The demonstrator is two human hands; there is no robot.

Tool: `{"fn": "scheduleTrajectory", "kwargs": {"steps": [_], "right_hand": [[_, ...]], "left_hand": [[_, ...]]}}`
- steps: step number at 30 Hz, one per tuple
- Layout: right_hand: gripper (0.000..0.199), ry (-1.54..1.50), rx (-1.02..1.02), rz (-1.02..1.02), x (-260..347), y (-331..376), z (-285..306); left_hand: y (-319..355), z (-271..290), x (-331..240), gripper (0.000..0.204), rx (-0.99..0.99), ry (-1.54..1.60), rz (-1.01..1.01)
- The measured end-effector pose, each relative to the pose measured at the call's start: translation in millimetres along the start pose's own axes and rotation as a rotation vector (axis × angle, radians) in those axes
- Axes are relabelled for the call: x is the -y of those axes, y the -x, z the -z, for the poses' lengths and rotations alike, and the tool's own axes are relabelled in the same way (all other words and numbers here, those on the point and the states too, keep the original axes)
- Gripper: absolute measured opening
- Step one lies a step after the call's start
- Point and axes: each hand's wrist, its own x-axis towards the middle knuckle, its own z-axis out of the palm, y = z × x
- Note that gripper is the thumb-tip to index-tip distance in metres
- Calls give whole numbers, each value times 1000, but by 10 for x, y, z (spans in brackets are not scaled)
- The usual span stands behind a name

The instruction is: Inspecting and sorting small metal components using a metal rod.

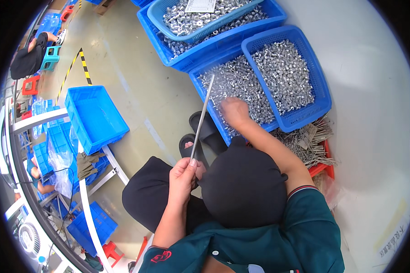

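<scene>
My left hand [184, 176] is closed round the lower end of a long, thin grey metal rod [202, 117]. The rod slants up and away, its far tip over the near-left part of a blue bin [197, 83] full of small shiny metal nuts or sleeves [248, 75]. Just right of the rod, my right hand [235, 112] is down at these parts with its fingers curled; what they hold, if anything, is hidden. A blue perforated basket [324, 91] of similar parts rests on the right side of the bin.
Behind stands another blue bin [187, 61] with a pale blue basket [157, 20] of metal parts. Many thin rods [312, 141] lie in a red crate [327, 169] at right. An open blue crate [98, 118] sits left on a white frame. A person [27, 57] is at far left.
</scene>
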Motion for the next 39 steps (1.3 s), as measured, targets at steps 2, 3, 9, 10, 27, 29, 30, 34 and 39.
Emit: {"fn": "scheduleTrajectory", "kwargs": {"steps": [2,3,9,10,27,29,30,34,39], "right_hand": [[6,-11,9,-18,-9,13,17],[7,-59,2,-49,-25,28,27],[16,-657,105,-345,-185,42,259],[14,-904,116,-476,-238,64,278],[10,-1201,171,-614,-251,95,440],[10,-1553,255,-695,-282,56,479],[9,-1648,207,-714,-287,67,479],[6,-2092,176,-651,-349,139,419],[14,-2124,167,-749,-312,120,431]], "left_hand": [[-8,6,13,17,-2,-8,-6],[-12,7,22,17,-2,-16,-8],[23,18,15,17,9,18,16],[32,6,7,17,11,20,15],[61,-9,-67,17,6,23,74],[58,-16,-85,17,9,27,62],[50,-25,-95,17,16,32,53],[75,-9,-54,17,15,44,56],[81,6,-23,17,-4,35,50]]}}
